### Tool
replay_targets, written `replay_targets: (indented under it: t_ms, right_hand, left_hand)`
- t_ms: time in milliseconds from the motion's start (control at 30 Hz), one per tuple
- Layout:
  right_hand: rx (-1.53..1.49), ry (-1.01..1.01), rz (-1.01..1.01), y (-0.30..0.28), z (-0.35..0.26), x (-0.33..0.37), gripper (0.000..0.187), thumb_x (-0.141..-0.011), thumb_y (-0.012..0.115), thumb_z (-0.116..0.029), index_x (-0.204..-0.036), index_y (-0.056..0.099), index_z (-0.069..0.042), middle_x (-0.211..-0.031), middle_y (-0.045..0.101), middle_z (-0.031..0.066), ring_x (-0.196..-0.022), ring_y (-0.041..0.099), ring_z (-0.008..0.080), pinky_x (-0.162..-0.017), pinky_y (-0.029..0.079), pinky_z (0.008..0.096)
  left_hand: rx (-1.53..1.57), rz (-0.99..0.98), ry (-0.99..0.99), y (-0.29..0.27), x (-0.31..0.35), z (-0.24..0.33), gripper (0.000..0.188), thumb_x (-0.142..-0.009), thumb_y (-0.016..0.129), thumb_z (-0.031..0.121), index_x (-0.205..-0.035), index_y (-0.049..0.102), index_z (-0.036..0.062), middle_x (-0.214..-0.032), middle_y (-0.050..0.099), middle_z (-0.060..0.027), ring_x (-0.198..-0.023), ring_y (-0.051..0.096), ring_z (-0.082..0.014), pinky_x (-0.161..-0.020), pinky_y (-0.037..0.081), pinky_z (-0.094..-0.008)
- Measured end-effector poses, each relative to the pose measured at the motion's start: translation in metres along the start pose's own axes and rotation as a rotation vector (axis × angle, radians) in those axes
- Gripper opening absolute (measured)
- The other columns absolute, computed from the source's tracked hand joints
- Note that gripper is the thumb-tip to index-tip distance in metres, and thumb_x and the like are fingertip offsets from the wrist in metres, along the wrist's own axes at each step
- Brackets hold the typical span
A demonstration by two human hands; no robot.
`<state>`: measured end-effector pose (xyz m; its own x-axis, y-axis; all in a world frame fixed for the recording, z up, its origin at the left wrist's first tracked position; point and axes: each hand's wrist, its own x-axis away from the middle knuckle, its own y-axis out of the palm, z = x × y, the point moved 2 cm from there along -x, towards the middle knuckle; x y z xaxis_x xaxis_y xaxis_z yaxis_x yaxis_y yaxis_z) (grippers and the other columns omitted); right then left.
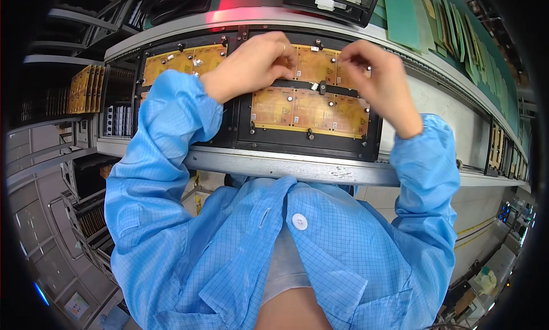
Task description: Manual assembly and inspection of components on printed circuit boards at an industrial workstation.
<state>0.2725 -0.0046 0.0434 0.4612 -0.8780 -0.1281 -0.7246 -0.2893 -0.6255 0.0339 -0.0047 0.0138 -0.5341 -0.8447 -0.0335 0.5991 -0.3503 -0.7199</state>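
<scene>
Two panels of amber circuit boards sit in black fixture frames on a metal-railed conveyor. My left hand is over the upper row of the right-hand panel, fingers bent down and pinched together at a board. What they hold, if anything, is hidden. My right hand hovers over the panel's right end, thumb and fingers closed together; I cannot make out anything in them. A small white connector lies on the black bar between the board rows. More white pieces lie on the left-hand panel, partly covered by my left arm.
Behind the rail stands a black bin of small white parts. Green sheets stand in a row at the far right. Black clamp knobs rise along the fixture edges. A rack of amber boards is at the left. The metal front rail runs before my body.
</scene>
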Motion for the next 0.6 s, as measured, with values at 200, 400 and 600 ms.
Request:
replay_targets:
  t_ms: [200,400,600]
  right_hand:
    - [-0.353,0.313,-0.037,-0.015,0.035,0.025,0.019,-0.093,0.059,0.001,-0.111,0.066,0.002,-0.098,0.067,0.0052,-0.086,0.064,0.0112,-0.080,0.052,0.0228]
    - [-0.556,0.370,-0.068,-0.023,0.050,0.039,0.017,-0.093,0.062,0.002,-0.109,0.066,0.002,-0.100,0.066,0.0037,-0.089,0.065,0.0112,-0.083,0.053,0.0238]
    - [-0.334,0.192,-0.024,-0.017,0.051,0.045,0.013,-0.087,0.063,0.008,-0.098,0.068,0.002,-0.092,0.065,0.0024,-0.091,0.063,0.0131,-0.080,0.054,0.0244]
  left_hand:
    - [-0.159,0.026,0.129,0.011,0.004,-0.003,0.014,-0.081,0.071,0.006,-0.093,0.067,0.0010,-0.092,0.061,-0.0131,-0.089,0.062,-0.0321,-0.079,0.051,-0.0391]
    - [-0.085,0.056,0.316,0.022,0.003,0.031,0.012,-0.083,0.066,0.006,-0.092,0.061,0.0015,-0.090,0.060,-0.0124,-0.096,0.058,-0.0329,-0.085,0.048,-0.0411]
    - [0.027,-0.030,0.304,0.034,0.009,0.029,0.012,-0.082,0.066,0.004,-0.093,0.061,0.0023,-0.091,0.061,-0.0119,-0.096,0.058,-0.0318,-0.083,0.049,-0.0397]
